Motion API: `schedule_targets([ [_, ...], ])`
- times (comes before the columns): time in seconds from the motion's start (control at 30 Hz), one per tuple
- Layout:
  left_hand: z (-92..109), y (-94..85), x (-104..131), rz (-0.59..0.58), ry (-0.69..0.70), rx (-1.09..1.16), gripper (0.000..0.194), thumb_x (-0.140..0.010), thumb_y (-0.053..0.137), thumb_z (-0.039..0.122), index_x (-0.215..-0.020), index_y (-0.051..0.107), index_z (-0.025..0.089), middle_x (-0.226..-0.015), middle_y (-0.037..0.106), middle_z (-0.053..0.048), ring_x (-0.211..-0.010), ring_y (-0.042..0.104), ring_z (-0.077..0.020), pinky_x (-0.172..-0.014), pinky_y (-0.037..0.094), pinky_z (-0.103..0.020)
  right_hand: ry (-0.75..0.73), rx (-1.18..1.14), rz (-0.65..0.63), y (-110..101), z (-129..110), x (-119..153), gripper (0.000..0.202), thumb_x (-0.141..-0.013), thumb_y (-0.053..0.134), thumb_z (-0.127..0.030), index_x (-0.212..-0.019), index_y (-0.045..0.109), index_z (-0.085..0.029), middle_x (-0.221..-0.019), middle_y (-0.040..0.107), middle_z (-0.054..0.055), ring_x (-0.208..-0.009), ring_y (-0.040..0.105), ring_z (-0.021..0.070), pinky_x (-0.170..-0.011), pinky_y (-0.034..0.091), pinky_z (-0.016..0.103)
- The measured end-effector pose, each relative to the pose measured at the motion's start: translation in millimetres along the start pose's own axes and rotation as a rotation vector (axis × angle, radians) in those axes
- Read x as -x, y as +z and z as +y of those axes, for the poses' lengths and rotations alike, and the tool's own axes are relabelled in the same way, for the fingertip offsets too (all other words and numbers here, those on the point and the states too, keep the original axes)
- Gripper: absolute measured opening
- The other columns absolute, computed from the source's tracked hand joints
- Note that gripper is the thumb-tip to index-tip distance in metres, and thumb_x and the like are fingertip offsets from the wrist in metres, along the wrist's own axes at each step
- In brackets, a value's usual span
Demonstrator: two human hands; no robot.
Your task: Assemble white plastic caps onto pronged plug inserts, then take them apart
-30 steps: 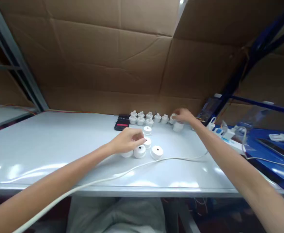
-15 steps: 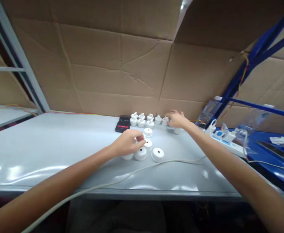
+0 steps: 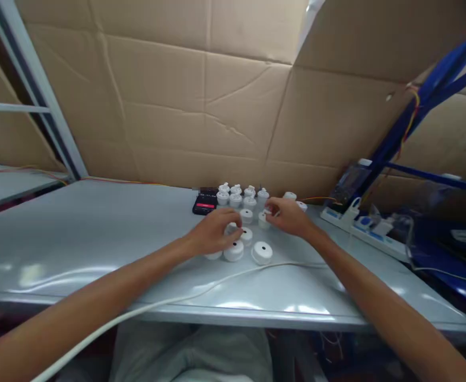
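Note:
My left hand (image 3: 219, 231) is above the near group of white round caps, fingers curled around a white cap (image 3: 231, 228) that is partly hidden by them. My right hand (image 3: 286, 215) pinches another white round cap (image 3: 263, 219) at the table surface, just right of a white cap with a dark centre hole (image 3: 246, 216). Other such caps, including a larger-looking one (image 3: 262, 253), lie between and below the hands. Behind them stand several white caps with small fittings on top (image 3: 235, 199).
A black phone (image 3: 205, 203) lies left of the rear rows. A white cable (image 3: 217, 286) crosses the front of the grey table (image 3: 97, 233). On the right are a power strip (image 3: 368, 236) with plugs, a clear bottle (image 3: 348, 178) and a blue frame. Cardboard (image 3: 169, 106) walls the back.
My right hand has come from the back right toward the middle and now pinches a white cap. My left hand stays in nearly the same place. The camera view has shifted slightly.

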State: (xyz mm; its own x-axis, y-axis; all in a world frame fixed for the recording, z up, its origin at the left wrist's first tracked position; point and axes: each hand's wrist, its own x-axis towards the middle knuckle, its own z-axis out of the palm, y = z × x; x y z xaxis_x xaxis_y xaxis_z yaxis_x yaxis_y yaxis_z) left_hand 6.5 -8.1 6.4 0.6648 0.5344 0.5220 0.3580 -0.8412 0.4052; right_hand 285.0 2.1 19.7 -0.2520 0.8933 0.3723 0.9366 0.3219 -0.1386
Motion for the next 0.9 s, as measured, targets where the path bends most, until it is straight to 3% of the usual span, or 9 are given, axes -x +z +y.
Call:
schedule_targets([
  [0.17, 1, 0.8, -1, 0.034, -0.016, 0.0, 0.026, -0.093, 0.06, 0.031, -0.115, 0.063, 0.019, -0.12, 0.069, -0.012, -0.113, 0.064, -0.028, -0.098, 0.049, -0.041, -0.019, -0.59, 0.26, 12, -25, 12, 0.019, -0.082, 0.074, -0.036, -0.091, 0.07, -0.02, -0.085, 0.072, 0.003, -0.077, 0.069, 0.0198, -0.074, 0.059, 0.035],
  [0.23, 3, 0.7, -1, 0.074, -0.038, 0.052, 0.041, -0.092, 0.064, 0.036, -0.129, 0.058, 0.02, -0.131, 0.066, -0.013, -0.118, 0.063, -0.0282, -0.099, 0.05, -0.041, -0.017, -0.822, 0.237, 13, -39, 15, 0.026, -0.083, 0.078, -0.042, -0.096, 0.07, -0.021, -0.092, 0.073, 0.004, -0.084, 0.07, 0.0205, -0.078, 0.061, 0.037],
  [0.3, 6, -0.1, -1, 0.068, -0.061, 0.123, 0.043, -0.091, 0.066, 0.04, -0.129, 0.057, 0.021, -0.126, 0.069, -0.011, -0.106, 0.066, -0.0251, -0.091, 0.052, -0.037, -0.044, -0.927, 0.177, 11, -50, 20, 0.03, -0.083, 0.079, -0.046, -0.098, 0.07, -0.022, -0.096, 0.074, 0.004, -0.087, 0.071, 0.0206, -0.08, 0.062, 0.037],
  [0.43, 15, -4.1, -2, 0.155, -0.126, 0.195, 0.032, -0.089, 0.067, 0.042, -0.112, 0.062, 0.02, -0.093, 0.071, -0.002, -0.077, 0.062, -0.0165, -0.073, 0.048, -0.029, -0.079, -0.745, 0.116, -2, -53, 27, 0.042, -0.086, 0.076, -0.052, -0.116, 0.066, -0.024, -0.094, 0.073, 0.004, -0.083, 0.071, 0.0206, -0.071, 0.06, 0.034],
  [0.53, 17, -8.4, -6, 0.315, -0.222, 0.231, 0.035, -0.083, 0.072, 0.04, -0.108, 0.058, 0.02, -0.083, 0.065, 0.001, -0.073, 0.058, -0.0146, -0.068, 0.045, -0.026, -0.11, -0.489, -0.077, -14, -44, 30, 0.061, -0.081, 0.079, -0.053, -0.131, 0.059, -0.024, -0.082, 0.072, 0.001, -0.07, 0.068, 0.0201, -0.061, 0.054, 0.031],
  [0.63, 12, -11.1, -9, 0.398, -0.281, 0.272, 0.036, -0.078, 0.074, 0.038, -0.103, 0.055, 0.021, -0.085, 0.063, 0.001, -0.073, 0.057, -0.0138, -0.064, 0.043, -0.025, -0.204, -0.34, -0.334, -19, -40, 33, 0.046, -0.072, 0.085, -0.044, -0.11, 0.071, -0.023, -0.071, 0.07, -0.002, -0.062, 0.065, 0.0184, -0.056, 0.049, 0.028],
  [0.7, 7, -10.7, -9, 0.422, -0.319, 0.295, 0.036, -0.078, 0.074, 0.037, -0.102, 0.054, 0.021, -0.089, 0.063, 0.001, -0.073, 0.058, -0.013, -0.062, 0.043, -0.024, -0.253, -0.309, -0.407, -21, -40, 34, 0.029, -0.069, 0.083, -0.031, -0.095, 0.075, -0.022, -0.067, 0.069, -0.003, -0.059, 0.063, 0.0166, -0.055, 0.047, 0.027],
  [0.8, 4, -7.4, -10, 0.367, -0.385, 0.416, 0.035, -0.079, 0.073, 0.038, -0.104, 0.054, 0.021, -0.094, 0.063, 0.001, -0.066, 0.061, -0.0111, -0.058, 0.046, -0.024, -0.237, -0.442, -0.304, -23, -40, 33, 0.022, -0.069, 0.075, -0.019, -0.091, 0.074, -0.021, -0.07, 0.069, -0.003, -0.061, 0.064, 0.0154, -0.058, 0.052, 0.027],
  [0.9, 8, -3.1, -10, 0.261, -0.444, 0.633, 0.035, -0.078, 0.072, 0.037, -0.105, 0.055, 0.021, -0.088, 0.064, 0.002, -0.061, 0.065, -0.0124, -0.056, 0.051, -0.026, -0.178, -0.671, -0.006, -21, -39, 31, 0.03, -0.071, 0.076, -0.021, -0.1, 0.07, -0.022, -0.093, 0.074, 0.001, -0.074, 0.071, 0.0172, -0.07, 0.061, 0.031],
])
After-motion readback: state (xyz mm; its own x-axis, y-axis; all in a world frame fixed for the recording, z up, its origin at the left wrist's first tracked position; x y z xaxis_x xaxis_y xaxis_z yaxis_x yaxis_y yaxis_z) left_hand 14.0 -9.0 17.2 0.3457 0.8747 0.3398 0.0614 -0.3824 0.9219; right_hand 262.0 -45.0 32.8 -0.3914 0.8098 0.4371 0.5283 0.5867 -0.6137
